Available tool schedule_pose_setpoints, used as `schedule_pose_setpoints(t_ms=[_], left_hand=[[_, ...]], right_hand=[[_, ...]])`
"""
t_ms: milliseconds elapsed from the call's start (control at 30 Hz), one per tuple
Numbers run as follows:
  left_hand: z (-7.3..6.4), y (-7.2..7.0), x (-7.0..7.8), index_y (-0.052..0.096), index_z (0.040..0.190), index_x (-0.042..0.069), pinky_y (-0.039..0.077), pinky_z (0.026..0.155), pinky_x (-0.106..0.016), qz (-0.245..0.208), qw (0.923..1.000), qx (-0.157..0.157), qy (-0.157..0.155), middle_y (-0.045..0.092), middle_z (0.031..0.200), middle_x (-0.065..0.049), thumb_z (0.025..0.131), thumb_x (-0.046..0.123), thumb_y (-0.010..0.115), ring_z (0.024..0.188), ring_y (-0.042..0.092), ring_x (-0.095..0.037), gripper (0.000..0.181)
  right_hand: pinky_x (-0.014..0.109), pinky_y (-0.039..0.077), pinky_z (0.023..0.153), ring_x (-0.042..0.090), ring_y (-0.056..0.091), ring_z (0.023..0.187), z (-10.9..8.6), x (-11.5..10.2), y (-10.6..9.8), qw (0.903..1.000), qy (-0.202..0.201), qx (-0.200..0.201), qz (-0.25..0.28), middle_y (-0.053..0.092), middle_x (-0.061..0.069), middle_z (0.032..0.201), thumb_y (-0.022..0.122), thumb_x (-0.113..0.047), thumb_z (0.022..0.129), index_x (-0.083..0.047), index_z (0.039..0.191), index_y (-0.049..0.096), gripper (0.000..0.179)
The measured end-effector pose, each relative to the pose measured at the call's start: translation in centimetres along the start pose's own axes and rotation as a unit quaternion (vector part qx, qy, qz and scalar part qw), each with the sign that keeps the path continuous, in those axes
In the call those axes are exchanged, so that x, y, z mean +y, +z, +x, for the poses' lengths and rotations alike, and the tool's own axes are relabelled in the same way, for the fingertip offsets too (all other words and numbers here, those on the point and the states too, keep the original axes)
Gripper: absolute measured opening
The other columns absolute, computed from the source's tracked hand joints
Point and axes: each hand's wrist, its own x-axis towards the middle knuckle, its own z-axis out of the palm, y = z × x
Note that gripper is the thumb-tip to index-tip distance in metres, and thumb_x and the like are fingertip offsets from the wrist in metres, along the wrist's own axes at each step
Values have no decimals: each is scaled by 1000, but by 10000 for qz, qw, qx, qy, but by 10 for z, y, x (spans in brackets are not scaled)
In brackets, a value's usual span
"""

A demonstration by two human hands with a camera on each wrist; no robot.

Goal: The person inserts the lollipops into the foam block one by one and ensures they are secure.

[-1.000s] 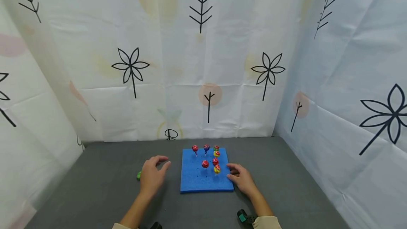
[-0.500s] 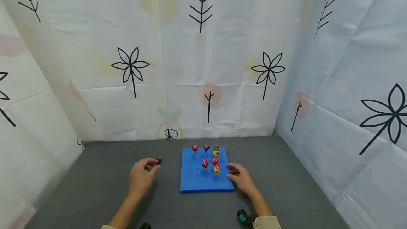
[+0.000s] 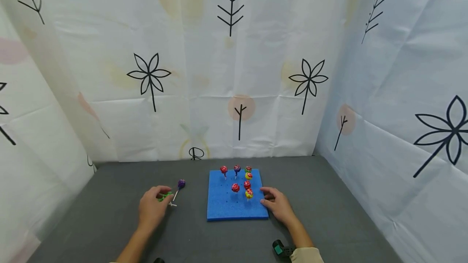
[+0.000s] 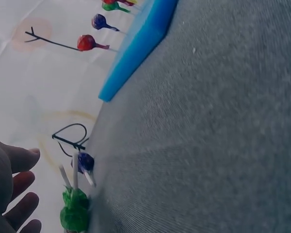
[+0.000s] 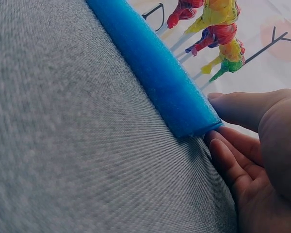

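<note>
My left hand (image 3: 150, 208) is over the left part of the table, thumb and fingers parted beside green-wrapped lollipops (image 4: 74, 213). In the left wrist view these lie apart from my fingertips, white sticks pointing up the frame. A purple lollipop (image 3: 181, 184) lies just beyond them, its stick toward my hand. My right hand (image 3: 279, 206) holds the right edge of a blue foam board (image 3: 223, 210), thumb (image 5: 228, 104) at its upper edge and fingers against its lower side. Several red, purple and yellow lollipops stand upright in the board, including a yellow one (image 3: 249, 194) nearest me.
A grey cloth-covered table (image 3: 204, 242) lies under everything. White printed fabric (image 3: 204, 72) hangs behind it and along both sides. A black device with a green patch (image 3: 278, 248) is at my right wrist.
My left hand has moved left and toward me, uncovering the purple lollipop and bringing its fingers beside the green ones. My right hand stays at the board's edge.
</note>
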Motion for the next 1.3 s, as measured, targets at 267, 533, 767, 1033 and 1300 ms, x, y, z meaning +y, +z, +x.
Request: schedule_pose_setpoints(t_ms=[267, 533, 767, 1033, 1300], left_hand=[[-3, 0, -16, 73, 89, 6, 41, 72, -45, 265, 9993, -128, -218, 66, 90, -13, 72, 7, 84, 82, 59, -30, 20], [-2, -3, -23, 72, 102, 4, 41, 75, -50, 591, 9942, -473, -759, 64, 101, -19, 80, 20, 80, 90, 58, -35, 28], [0, -6, -28, 67, 111, 1, 43, 74, -51, 880, 9820, -1083, -1270, 64, 97, -16, 85, 32, 74, 87, 58, -34, 41], [6, -6, -32, 67, 112, 0, 44, 68, -47, 1032, 9734, -1442, -1451, 64, 91, -12, 85, 42, 72, 80, 59, -28, 50], [9, -6, -32, 69, 108, 0, 45, 69, -49, 1105, 9700, -1632, -1423, 65, 90, -11, 85, 40, 73, 82, 61, -29, 46]], right_hand=[[41, 50, 84, 25, 61, 100, 0, 0, 0, 10000, -38, 35, 32, 62, 11, 117, 70, -5, 88, -6, 121, 64, 34], [42, 50, 84, 25, 61, 99, 0, 0, 0, 10000, 41, 64, 26, 62, 10, 116, 70, -4, 88, -6, 121, 65, 33], [43, 50, 84, 25, 61, 99, 1, 0, 0, 10000, 0, 32, -17, 62, 11, 117, 70, -5, 88, -6, 121, 65, 33], [42, 50, 84, 25, 60, 98, 0, -1, 0, 10000, -19, 35, 44, 62, 11, 116, 71, -5, 88, -6, 121, 65, 33], [40, 50, 83, 25, 60, 98, 0, -1, -1, 10000, -32, 20, 26, 62, 11, 116, 71, -5, 88, -6, 121, 65, 34]])
